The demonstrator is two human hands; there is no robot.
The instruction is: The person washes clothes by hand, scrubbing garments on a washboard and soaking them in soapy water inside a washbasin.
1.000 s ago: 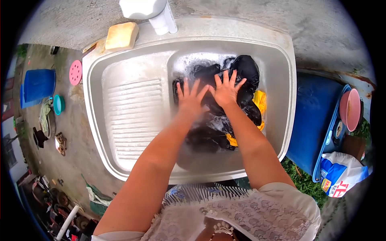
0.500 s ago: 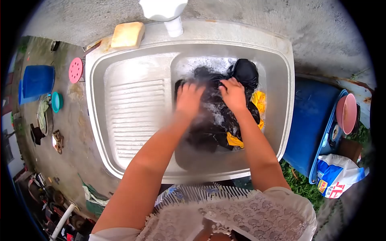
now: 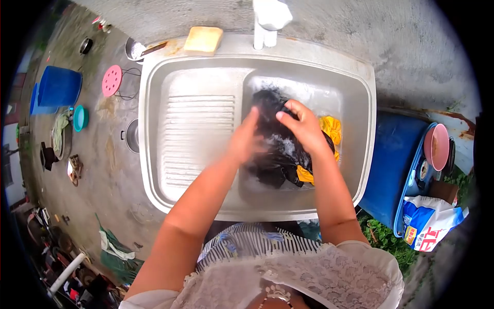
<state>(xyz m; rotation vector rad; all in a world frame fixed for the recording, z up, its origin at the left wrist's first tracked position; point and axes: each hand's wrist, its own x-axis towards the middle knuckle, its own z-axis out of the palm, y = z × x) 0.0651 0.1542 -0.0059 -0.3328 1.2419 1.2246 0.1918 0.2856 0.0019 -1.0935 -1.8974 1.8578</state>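
Observation:
Wet black clothing (image 3: 275, 157) lies bunched in the basin of a washing sink (image 3: 360, 170), with suds on it and on the basin floor behind. My right hand (image 3: 304, 129) has its fingers and thumb closed on a fold of the black clothing at its upper right. My left hand (image 3: 246, 140) is beside the clothing's left side, near the divider; motion smears its fingers, so their grip cannot be made out. Yellow cloth (image 3: 331, 129) shows beside and below my right wrist, partly covered by the black clothing.
A ribbed washboard (image 3: 198, 139) fills the sink's left side. On the back rim are a yellowish block (image 3: 204, 41) and a white tap (image 3: 272, 15). To the right stand a blue barrel (image 3: 391, 159), a pink bowl (image 3: 436, 147) and a white-and-blue bag (image 3: 432, 221).
The view has shifted, so the sink sits further right. A rounded black piece by my right hand no longer shows. My right hand has turned and closed on the cloth; my left is more blurred.

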